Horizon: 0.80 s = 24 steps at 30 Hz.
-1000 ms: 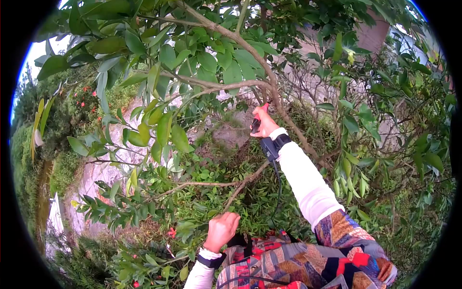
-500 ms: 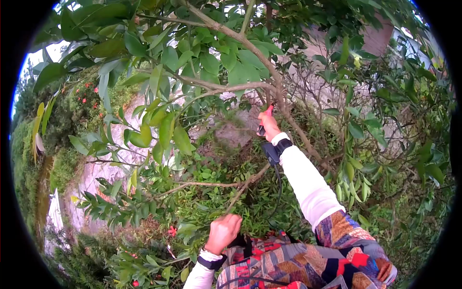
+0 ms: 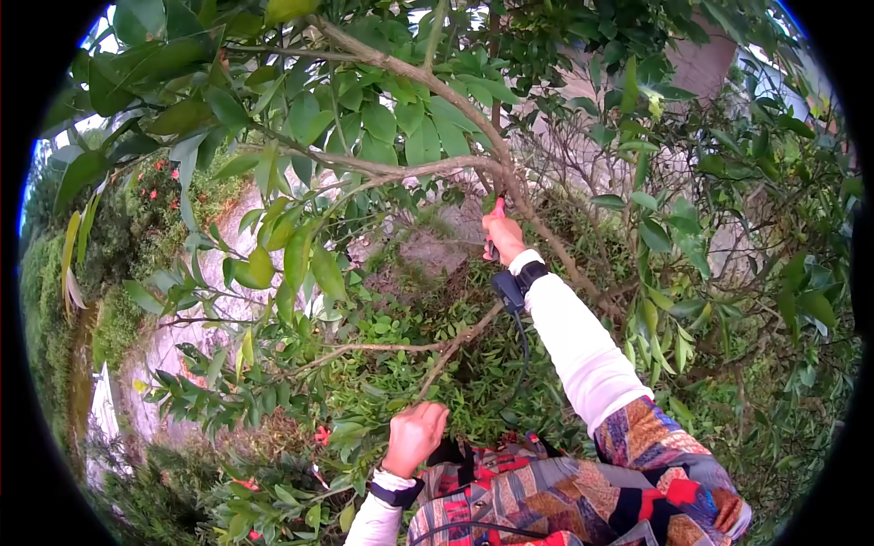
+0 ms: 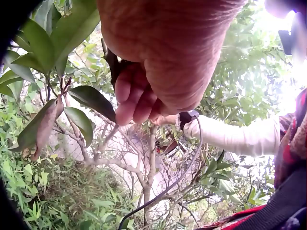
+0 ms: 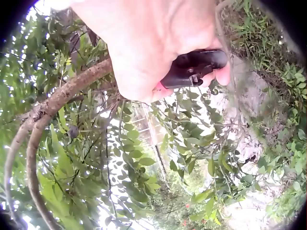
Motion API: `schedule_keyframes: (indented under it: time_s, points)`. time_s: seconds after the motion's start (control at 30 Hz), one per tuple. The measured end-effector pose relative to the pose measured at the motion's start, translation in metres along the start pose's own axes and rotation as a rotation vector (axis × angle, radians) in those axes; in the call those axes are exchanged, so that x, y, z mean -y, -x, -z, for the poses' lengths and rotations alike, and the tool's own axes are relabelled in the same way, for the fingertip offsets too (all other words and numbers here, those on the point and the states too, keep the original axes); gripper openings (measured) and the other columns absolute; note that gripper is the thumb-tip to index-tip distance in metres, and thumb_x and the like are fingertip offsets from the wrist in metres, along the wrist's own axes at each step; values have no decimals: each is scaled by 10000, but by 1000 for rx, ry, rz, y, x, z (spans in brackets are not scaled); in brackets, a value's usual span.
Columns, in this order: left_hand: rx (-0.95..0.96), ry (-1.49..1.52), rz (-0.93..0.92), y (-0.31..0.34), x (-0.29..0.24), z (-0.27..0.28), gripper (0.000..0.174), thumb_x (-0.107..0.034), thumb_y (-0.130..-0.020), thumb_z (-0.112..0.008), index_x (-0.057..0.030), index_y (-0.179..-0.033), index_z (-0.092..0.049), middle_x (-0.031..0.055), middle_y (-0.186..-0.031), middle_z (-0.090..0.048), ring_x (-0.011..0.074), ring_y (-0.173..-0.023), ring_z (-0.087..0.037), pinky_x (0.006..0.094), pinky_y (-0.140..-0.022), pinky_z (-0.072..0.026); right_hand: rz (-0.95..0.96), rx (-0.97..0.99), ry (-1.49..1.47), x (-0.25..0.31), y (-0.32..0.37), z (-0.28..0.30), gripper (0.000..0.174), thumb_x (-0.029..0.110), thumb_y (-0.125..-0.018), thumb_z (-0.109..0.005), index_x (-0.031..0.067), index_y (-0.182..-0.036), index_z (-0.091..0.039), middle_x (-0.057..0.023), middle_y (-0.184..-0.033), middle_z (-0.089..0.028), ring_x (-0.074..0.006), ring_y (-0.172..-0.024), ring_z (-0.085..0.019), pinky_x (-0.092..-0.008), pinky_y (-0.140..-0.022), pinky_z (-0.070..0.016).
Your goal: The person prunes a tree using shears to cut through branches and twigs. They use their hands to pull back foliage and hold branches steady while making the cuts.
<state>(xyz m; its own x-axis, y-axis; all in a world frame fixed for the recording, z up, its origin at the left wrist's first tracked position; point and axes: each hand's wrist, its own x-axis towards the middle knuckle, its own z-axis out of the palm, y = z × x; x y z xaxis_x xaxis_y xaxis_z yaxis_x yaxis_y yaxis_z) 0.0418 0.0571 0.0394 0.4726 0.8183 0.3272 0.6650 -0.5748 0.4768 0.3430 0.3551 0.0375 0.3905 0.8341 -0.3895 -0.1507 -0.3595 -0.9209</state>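
My right hand (image 3: 507, 238) grips red-and-black pruning shears (image 3: 498, 210) near the fork of the tree's trunk. In the right wrist view the black handles of the shears (image 5: 194, 66) show under the palm, with curled fingers round them; the blades are hidden. Low in front of the body, my left hand (image 3: 416, 437) holds the end of a thin bare branch (image 3: 443, 360). Seen from the left wrist, its fingers (image 4: 139, 98) are curled in against the palm, and a dark stem (image 4: 111, 62) runs into them.
A thick forked limb (image 3: 473, 98) arches above the right hand, its leafy side branch (image 3: 401, 170) reaching left. Dense leaves (image 3: 674, 237) crowd the right side. A cable (image 3: 525, 364) hangs from the right wrist. Green undergrowth (image 3: 391, 318) and pale ground (image 3: 173, 355) lie below.
The right hand has turned slightly at the trunk, and less of the black handle shows in the head view. The left hand stays at the branch. The view has shifted a little.
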Motion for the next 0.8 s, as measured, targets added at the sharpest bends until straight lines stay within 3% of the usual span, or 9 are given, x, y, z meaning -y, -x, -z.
schedule_keyframes:
  time_s: [0.27,0.33,0.47,0.53,0.67,0.73,0.77,0.8]
  points:
    - [-41,-9,-26,4,-7,-1,99,-118,-886,-759,-87,-874,-665,85,-763,-655,296,-669,-680,403,-603,-536,26,58,-1,-12,-15,7,380,312,-857,-703,-20,-1037,-658,-98,-841,-641,-229,-616,-617,-420,-522,-569]
    - [-35,-15,-7,4,-8,-1,86,-109,-878,-767,-83,-882,-685,84,-772,-671,294,-682,-688,403,-612,-537,55,155,6,-11,-15,6,398,317,-845,-713,-20,-1049,-657,-113,-879,-647,-265,-689,-651,-445,-581,-580]
    - [-24,-18,-11,6,-10,-4,86,-110,-879,-767,-85,-884,-685,83,-769,-668,292,-680,-687,403,-611,-538,32,93,38,-6,-2,8,491,329,-835,-720,-49,-1135,-624,-145,-950,-668,-316,-795,-679,-483,-661,-585]
    - [-20,-21,-13,6,-9,-4,84,-110,-880,-766,-85,-884,-686,83,-770,-668,292,-678,-686,403,-610,-538,22,58,180,-8,-9,10,591,345,-834,-715,-64,-1237,-576,-192,-1121,-665,-368,-973,-679,-528,-732,-578]
    - [-44,-8,-37,5,-9,-5,110,-134,-895,-754,-89,-878,-655,87,-758,-644,298,-652,-668,401,-592,-533,2,42,235,-12,-18,12,399,259,-802,-704,51,-1127,-602,-113,-1052,-601,-300,-960,-613,-594,-790,-519]
    - [-51,-9,-33,6,-9,-3,110,-133,-895,-754,-89,-877,-655,88,-759,-644,298,-659,-670,401,-597,-535,13,168,203,-25,-37,12,687,283,-834,-717,-49,-1382,-469,-236,-1323,-585,-392,-1158,-633,-594,-788,-578]
    - [-52,-6,-30,7,-9,-4,109,-132,-895,-754,-89,-876,-655,87,-759,-644,297,-664,-671,402,-601,-536,14,169,204,-29,-41,10,687,283,-834,-717,-49,-1382,-469,-236,-1323,-585,-392,-1158,-633,-594,-788,-578]
    - [-54,-3,-27,7,-10,-5,108,-132,-895,-753,-90,-876,-655,86,-758,-643,296,-669,-672,403,-604,-537,2,68,189,-30,-39,7,503,215,-808,-709,1,-1232,-543,-175,-1181,-599,-353,-1062,-629,-621,-775,-556]
